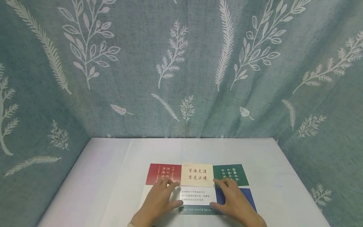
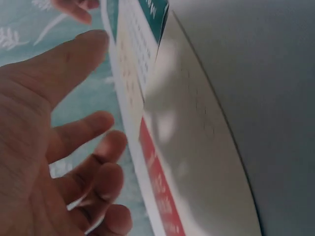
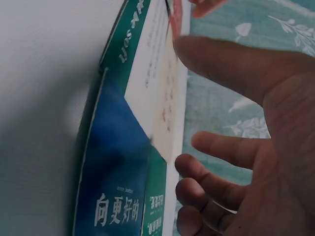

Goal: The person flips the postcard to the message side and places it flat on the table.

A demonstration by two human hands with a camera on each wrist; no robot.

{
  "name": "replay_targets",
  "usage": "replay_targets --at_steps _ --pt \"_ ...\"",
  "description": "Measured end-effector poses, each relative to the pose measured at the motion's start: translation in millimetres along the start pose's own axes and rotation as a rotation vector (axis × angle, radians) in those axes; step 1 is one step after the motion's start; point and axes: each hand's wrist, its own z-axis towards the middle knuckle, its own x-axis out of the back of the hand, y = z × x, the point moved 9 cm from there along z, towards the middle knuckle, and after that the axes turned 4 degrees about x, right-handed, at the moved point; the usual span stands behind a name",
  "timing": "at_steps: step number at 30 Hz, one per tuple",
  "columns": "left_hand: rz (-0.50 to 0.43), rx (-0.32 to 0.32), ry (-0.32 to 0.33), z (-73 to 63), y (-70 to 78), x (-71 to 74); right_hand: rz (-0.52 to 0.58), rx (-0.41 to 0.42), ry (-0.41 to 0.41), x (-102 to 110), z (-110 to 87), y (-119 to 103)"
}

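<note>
My left hand (image 1: 160, 198) is over the front-left off-white notebook (image 2: 197, 147), thumb and fingertips near the left side of the white notebook with a green band (image 1: 195, 195). Opposite it, my right hand (image 1: 233, 201) reaches over the blue notebook (image 3: 110, 157), its thumb tip at the white one's lower right and its index fingertip near the cream notebook (image 1: 197, 181). Both hands have thumb and fingers spread apart, gripping nothing. A red notebook (image 1: 156, 173) adjoins the cream one on the left, a dark green one (image 1: 242, 176) on the right. All lie flat in two rows.
The white tabletop (image 1: 119, 176) extends to both sides and behind the notebooks. A teal curtain (image 1: 136, 78) with white leaf prints hangs along the back edge and both sides.
</note>
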Motion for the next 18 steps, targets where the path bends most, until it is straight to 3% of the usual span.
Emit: replay_targets --at_steps 6,10,18 --pt "0.031 -0.023 -0.090 6.1 8.9 -19.0 0.000 0.048 -0.103 -14 1.8 1" --pt "0.077 -0.019 -0.132 8.5 12.1 -26.7 -0.006 0.057 -0.121 -18 2.3 1" --pt "0.112 -0.020 -0.111 8.2 14.0 -26.4 -0.012 0.058 -0.113 -19 2.5 1"
